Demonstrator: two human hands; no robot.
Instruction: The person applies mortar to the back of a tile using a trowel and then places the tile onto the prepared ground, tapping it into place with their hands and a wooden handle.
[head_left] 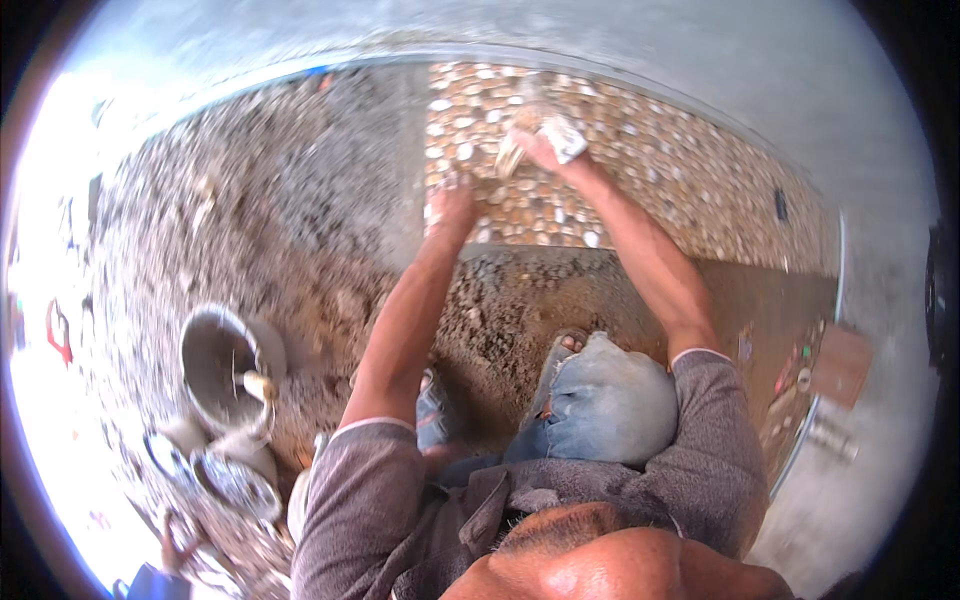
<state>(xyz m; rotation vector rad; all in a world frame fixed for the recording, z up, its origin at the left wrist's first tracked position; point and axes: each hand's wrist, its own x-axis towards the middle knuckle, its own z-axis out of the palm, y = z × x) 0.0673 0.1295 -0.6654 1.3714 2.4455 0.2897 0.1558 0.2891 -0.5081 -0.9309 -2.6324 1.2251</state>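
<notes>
A pebble-patterned floor surface (660, 150) in brown, tan and white stretches ahead of me and to the right. My right hand (540, 145) is over its left part, fingers curled around something pale that blur keeps me from making out. A white patch, perhaps cloth or a wrap, shows at the back of that hand. My left hand (453, 205) is low at the left edge of the pebbled surface, fingers pointing away from me; they are smeared, and I cannot tell if they grip anything. Grey wet-looking mortar (345, 180) lies left of this edge.
Rough soil (480, 310) lies between my feet and the pebbled surface. At left stand a grey bucket (268, 350) and two smaller pails, one of them a pale pail (245, 460). Another person's hand (175, 542) shows lower left. A brown tile (840, 365) lies right, by the grey wall.
</notes>
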